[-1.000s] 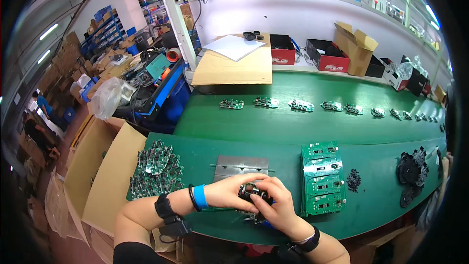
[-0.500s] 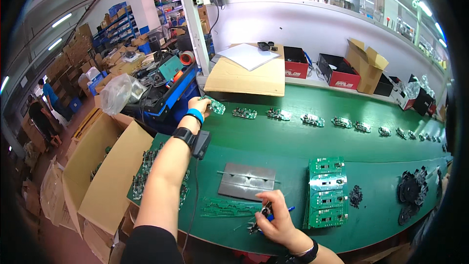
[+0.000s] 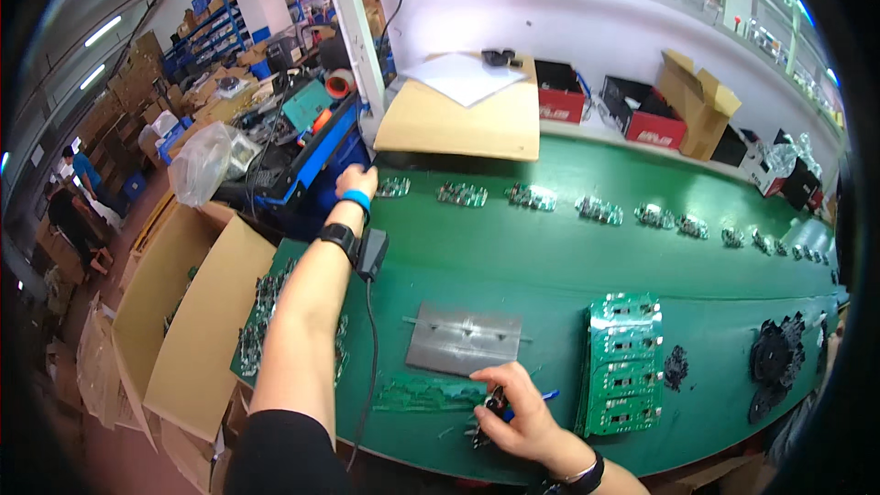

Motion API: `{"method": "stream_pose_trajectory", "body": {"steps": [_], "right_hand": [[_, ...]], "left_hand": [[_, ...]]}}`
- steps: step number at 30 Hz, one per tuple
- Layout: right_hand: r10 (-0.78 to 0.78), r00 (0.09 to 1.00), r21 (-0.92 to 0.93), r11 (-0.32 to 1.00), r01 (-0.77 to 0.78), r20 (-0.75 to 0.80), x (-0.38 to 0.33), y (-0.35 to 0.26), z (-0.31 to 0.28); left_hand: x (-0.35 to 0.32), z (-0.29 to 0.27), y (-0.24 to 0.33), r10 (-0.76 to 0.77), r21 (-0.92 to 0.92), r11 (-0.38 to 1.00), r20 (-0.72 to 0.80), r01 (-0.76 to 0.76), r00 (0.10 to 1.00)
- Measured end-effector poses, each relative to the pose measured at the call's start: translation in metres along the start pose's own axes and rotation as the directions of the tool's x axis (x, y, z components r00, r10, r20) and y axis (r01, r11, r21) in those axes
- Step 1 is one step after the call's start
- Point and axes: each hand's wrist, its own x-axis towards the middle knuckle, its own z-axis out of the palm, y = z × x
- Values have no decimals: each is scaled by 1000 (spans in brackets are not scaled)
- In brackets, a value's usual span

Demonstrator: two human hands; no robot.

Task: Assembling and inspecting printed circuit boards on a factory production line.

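My left hand is stretched far forward at the left end of the green work surface. Its fingers are bunched and partly turned away, right beside a populated green circuit board lying flat; whether they touch it is unclear. Near the front edge, my right hand is closed around a small hand tool with blue and black parts, mostly covered by the fingers. Green board scraps and a grey metal plate lie close to it. A stack of green circuit panels stands to its right.
Several populated boards run in a row toward the far right. More lie on the left, beside an open carton. Black scraps lie at right. A cardboard sheet and red-black boxes stand behind. A cable hangs by my left arm.
The board that was tilted in my left hand now lies flat at the row's left end. My left hand has drawn left from it. The view has tilted slightly down; my right hand keeps its tool.
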Motion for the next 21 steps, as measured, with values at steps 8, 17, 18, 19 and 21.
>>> {"method": "stream_pose_trajectory", "body": {"steps": [8,17,18,19,21], "right_hand": [[-68,974,37,997,62,217,1,-4,-4],[-65,981,69,996,54,184,-8,-9,-5],[-92,982,77,994,81,163,-9,-6,-7],[-128,981,91,989,116,146,-10,-5,-8],[-128,984,101,988,116,126,-9,-7,-8]], "left_hand": [[-196,-87,73,767,-533,587,608,-609,207],[-260,-82,59,923,-327,284,347,-901,165],[-265,-86,62,904,-373,292,408,-881,127],[-269,-93,62,878,-406,307,469,-861,92],[-281,-103,59,835,-459,287,550,-841,-16]]}}
